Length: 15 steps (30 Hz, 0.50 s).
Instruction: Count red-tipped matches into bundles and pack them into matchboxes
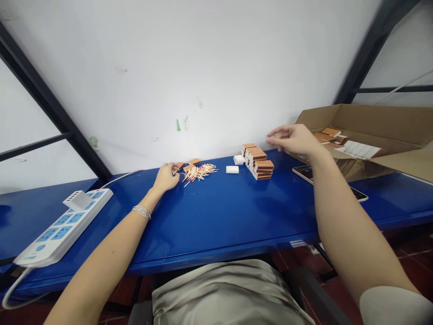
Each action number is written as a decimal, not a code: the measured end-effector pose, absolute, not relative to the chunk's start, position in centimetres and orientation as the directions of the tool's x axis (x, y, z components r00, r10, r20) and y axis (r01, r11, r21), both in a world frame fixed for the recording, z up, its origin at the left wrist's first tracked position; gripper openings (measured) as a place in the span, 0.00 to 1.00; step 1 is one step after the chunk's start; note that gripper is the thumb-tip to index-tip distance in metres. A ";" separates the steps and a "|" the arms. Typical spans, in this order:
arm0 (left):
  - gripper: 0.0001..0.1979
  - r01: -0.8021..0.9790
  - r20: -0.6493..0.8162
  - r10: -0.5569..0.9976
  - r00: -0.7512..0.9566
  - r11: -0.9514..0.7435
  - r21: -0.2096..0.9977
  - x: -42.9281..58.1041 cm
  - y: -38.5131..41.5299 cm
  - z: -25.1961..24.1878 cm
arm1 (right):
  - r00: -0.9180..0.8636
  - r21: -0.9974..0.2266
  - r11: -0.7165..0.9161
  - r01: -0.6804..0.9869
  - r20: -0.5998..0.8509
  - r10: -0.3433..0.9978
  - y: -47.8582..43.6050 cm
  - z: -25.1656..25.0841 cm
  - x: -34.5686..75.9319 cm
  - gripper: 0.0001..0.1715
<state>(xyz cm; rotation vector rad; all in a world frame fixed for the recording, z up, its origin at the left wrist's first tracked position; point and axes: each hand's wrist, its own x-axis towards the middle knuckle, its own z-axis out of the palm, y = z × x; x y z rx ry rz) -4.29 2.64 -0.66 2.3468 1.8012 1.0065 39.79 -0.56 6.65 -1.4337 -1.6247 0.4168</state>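
- your left hand [166,177] is at a brown matchbox [180,165] beside the loose matches [200,172] on the blue bench [209,221]; fingers curled, can't tell if they've actually got hold of it
- your right hand [293,139] hangs in the air near the stacked matchboxes [263,166], fingers loosely bent, slightly apart, nothing visible in them
- white pieces [232,169] sit just left of that stack
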 end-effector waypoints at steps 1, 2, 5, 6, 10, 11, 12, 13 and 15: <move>0.16 0.873 0.473 0.873 0.116 -0.317 0.371 -4.8 3.0 -0.8 | 0.093 -0.737 0.359 0.573 0.494 0.865 -0.6 6.6 38.8 0.18; 0.17 0.891 0.472 0.876 0.103 -0.293 0.348 -5.3 3.2 -0.8 | 0.097 -0.716 0.425 0.554 0.562 0.821 -0.7 6.5 37.5 0.17; 0.21 0.946 0.460 0.885 0.065 -0.201 0.253 -6.4 3.7 -1.1 | 0.003 -0.654 0.511 0.558 0.618 0.786 -0.9 5.1 32.9 0.16; 0.22 0.956 0.454 0.889 0.058 -0.181 0.231 -6.6 3.9 -1.2 | -0.068 -0.626 0.535 0.568 0.612 0.788 -0.9 4.3 31.3 0.15; 0.24 0.964 0.397 0.909 0.126 -0.207 0.166 -6.7 4.2 -1.5 | -0.368 -0.512 0.635 0.578 0.532 0.763 -0.9 0.7 25.8 0.13; 0.25 0.966 0.377 0.917 0.131 -0.204 0.159 -6.6 4.2 -1.5 | -0.420 -0.485 0.655 0.580 0.510 0.750 -0.9 -0.1 24.9 0.13; 0.26 0.969 0.358 0.926 0.121 -0.189 0.161 -6.5 4.2 -1.5 | -0.455 -0.457 0.669 0.587 0.497 0.739 -0.8 -0.8 24.2 0.14; 0.26 0.971 0.345 0.933 0.101 -0.168 0.172 -6.4 4.3 -1.5 | -0.483 -0.434 0.678 0.594 0.481 0.731 -0.8 -1.3 23.7 0.14; 0.26 0.969 0.329 0.942 0.070 -0.142 0.200 -6.3 4.2 -1.4 | -0.503 -0.421 0.680 0.601 0.462 0.730 -0.7 -1.8 23.2 0.13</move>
